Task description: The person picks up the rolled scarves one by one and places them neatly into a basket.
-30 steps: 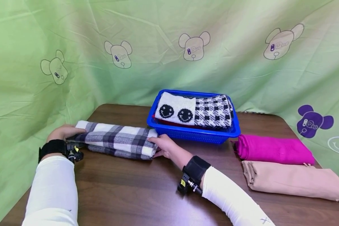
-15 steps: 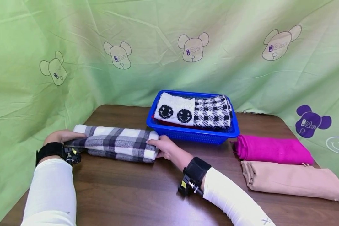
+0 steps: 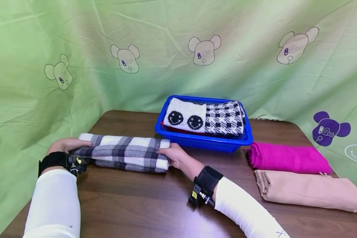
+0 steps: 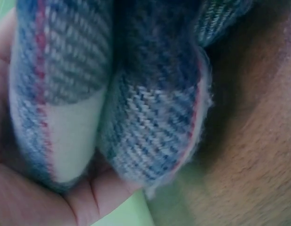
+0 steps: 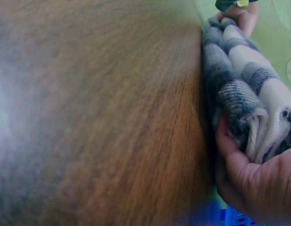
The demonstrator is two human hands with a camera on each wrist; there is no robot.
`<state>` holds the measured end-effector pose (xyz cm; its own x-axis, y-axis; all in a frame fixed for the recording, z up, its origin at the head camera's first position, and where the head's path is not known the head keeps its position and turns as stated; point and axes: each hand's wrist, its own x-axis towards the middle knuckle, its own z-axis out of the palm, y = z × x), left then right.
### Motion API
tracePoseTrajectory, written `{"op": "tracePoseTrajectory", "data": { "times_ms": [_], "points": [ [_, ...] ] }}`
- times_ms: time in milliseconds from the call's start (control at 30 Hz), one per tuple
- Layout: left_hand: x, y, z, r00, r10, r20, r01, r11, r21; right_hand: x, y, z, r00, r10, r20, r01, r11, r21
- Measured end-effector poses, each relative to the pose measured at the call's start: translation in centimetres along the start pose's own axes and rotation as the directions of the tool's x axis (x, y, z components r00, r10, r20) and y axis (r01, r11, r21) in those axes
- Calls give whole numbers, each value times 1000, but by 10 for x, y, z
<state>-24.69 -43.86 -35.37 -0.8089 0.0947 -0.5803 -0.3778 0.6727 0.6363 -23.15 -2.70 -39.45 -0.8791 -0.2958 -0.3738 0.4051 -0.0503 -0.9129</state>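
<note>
A folded plaid scarf (image 3: 125, 152) in white, grey and dark tones lies lengthwise on the left half of the table, in front of the basket. My left hand (image 3: 68, 144) grips its left end, and in the left wrist view the palm (image 4: 37, 197) wraps under two thick folds. At the opposite end, my right hand (image 3: 175, 154) holds the scarf with the thumb on top. The right wrist view shows fingers (image 5: 225, 141) curled beneath the layered end. Part of each hand is hidden by the fabric.
Behind the scarf's right end stands a blue plastic basket (image 3: 208, 142) holding a folded black-and-white patterned knit (image 3: 203, 117), with something red under it. On the right lie a folded magenta scarf (image 3: 290, 158) and a folded beige scarf (image 3: 309, 189).
Both hands have brought the plaid scarf slightly toward me, and its right end has shifted a little rightward. The basket and the other scarves stay where they were.
</note>
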Motion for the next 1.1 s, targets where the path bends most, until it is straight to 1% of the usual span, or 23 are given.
{"op": "tracePoseTrajectory", "data": {
  "times_ms": [33, 100, 133, 233, 300, 367, 500, 667, 733, 767, 867, 967, 1100],
  "points": [
    [1, -1, 1, 1000, -3, -1, 3, 1000, -1, 0, 0, -1, 1000, -2, -2, 2, 1000, 2],
    [1, -2, 2, 1000, 11, -7, -11, 1000, 10, 0, 0, -3, 1000, -6, -6, 6, 1000, 1],
    [0, -5, 3, 1000, 15, -14, -15, 1000, 1, 0, 1, -2, 1000, -11, -7, 11, 1000, -5],
    [-1, -11, 4, 999, 31, -15, -32, 997, -68, -1, 1, -2, 1000, -20, -10, 20, 1000, -18],
    [-2, -15, 5, 998, 59, -11, -60, 991, -117, -2, 1, -2, 1000, -25, -17, 24, 999, -29],
    [-4, -17, 5, 998, 63, -7, -64, 982, -180, -3, 1, -2, 999, -27, -21, 26, 999, -34],
    [-8, -15, 6, 997, 71, 29, -59, 953, -296, -5, 1, -3, 999, -40, -25, 39, 999, -37],
    [-11, -12, 7, 996, 82, 38, -60, 914, -401, -8, 0, -3, 998, -56, -19, 56, 998, -28],
    [-12, -12, 7, 996, 80, 35, -58, 909, -414, -11, 0, -3, 998, -53, -19, 53, 998, -27],
    [-13, -11, 7, 995, 85, 43, -59, 907, -417, -12, 0, -3, 999, -51, -19, 51, 998, -27],
    [-15, -11, 8, 995, 91, 50, -64, 914, -401, -15, 1, -4, 999, -47, -18, 46, 998, -36],
    [-18, -10, 9, 995, 97, 39, -75, 925, -373, -18, 1, -5, 999, -50, -11, 49, 998, -50],
    [-20, -8, 12, 995, 101, 19, -87, 931, -355, -22, 0, -7, 998, -57, 3, 57, 997, -50]
  ]
}}
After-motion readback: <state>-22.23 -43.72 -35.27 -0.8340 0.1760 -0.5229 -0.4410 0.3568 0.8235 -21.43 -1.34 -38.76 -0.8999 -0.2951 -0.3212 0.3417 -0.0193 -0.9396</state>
